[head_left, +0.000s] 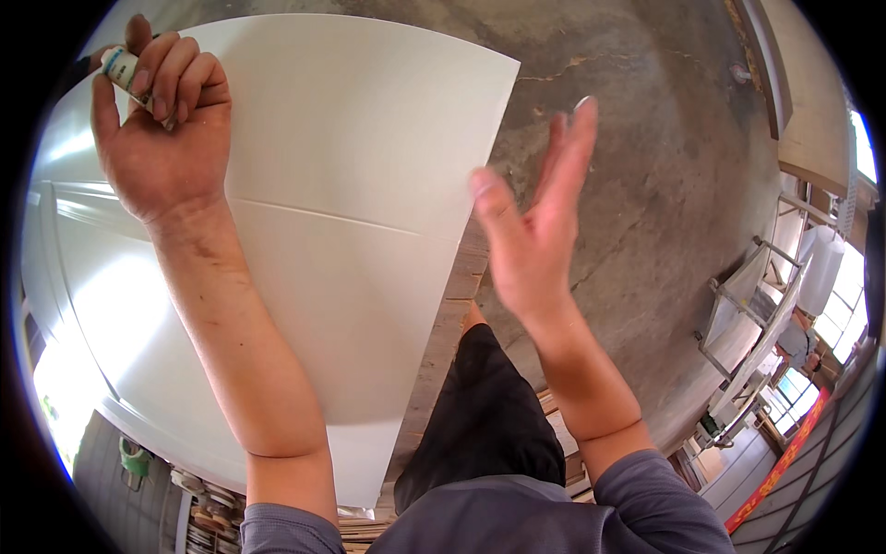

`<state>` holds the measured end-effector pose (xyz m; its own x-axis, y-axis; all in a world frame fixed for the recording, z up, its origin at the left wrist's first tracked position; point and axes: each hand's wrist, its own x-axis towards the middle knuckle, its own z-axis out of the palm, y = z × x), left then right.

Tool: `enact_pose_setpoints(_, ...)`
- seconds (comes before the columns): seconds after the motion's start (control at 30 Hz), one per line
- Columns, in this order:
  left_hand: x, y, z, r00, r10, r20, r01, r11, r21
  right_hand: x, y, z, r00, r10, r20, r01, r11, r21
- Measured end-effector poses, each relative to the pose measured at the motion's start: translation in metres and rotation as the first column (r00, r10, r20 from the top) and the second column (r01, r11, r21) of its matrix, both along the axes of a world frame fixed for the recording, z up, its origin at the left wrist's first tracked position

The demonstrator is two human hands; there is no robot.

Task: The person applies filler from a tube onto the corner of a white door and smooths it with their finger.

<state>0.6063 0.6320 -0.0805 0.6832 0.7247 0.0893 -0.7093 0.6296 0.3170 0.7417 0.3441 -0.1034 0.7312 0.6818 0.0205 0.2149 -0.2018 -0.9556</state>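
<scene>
My left hand (171, 125) is raised palm up over the far left of a large white sheet (323, 129). Its fingers curl around a small white tube (122, 66) with a blue marking, and the thumb lies beside it. Part of the tube is hidden behind the fingers. My right hand (540, 217) hovers just beyond the sheet's right edge, above the concrete floor. Its fingers are stretched out with the thumb apart, slightly blurred, and it holds nothing.
Wooden boards (434, 369) show under the sheet's right edge. A metal rack (752, 309) stands on the right, with a person (797, 342) beyond it. A brown panel (812, 92) is at the far right. A green object (135, 459) sits at the lower left.
</scene>
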Motion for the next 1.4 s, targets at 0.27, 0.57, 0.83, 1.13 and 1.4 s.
enact_pose_setpoints(0.27,0.001,-0.009,0.000,0.997,0.055,-0.059,-0.062,0.991,-0.116,-0.042,-0.023,0.002,0.999,0.021,-0.032,-0.023,0.999,-0.046)
enact_pose_setpoints(0.57,0.025,-0.039,0.020,0.922,0.197,-0.333,-0.260,0.953,-0.158,-0.023,-0.018,0.015,0.994,-0.066,-0.089,0.064,0.998,-0.026)
enact_pose_setpoints(0.83,0.023,-0.039,0.016,0.917,0.197,-0.346,-0.264,0.951,-0.158,-0.008,-0.020,0.005,0.988,-0.101,-0.120,0.099,0.995,-0.023)
enact_pose_setpoints(1.13,0.002,-0.015,-0.002,0.996,0.081,-0.027,-0.085,0.981,-0.176,-0.021,-0.021,0.015,0.982,-0.127,-0.138,0.160,0.951,0.264)
enact_pose_setpoints(1.4,0.007,-0.007,0.003,0.996,0.074,-0.043,-0.078,0.991,-0.109,-0.009,-0.031,0.012,0.974,-0.207,-0.091,0.225,0.935,0.274)
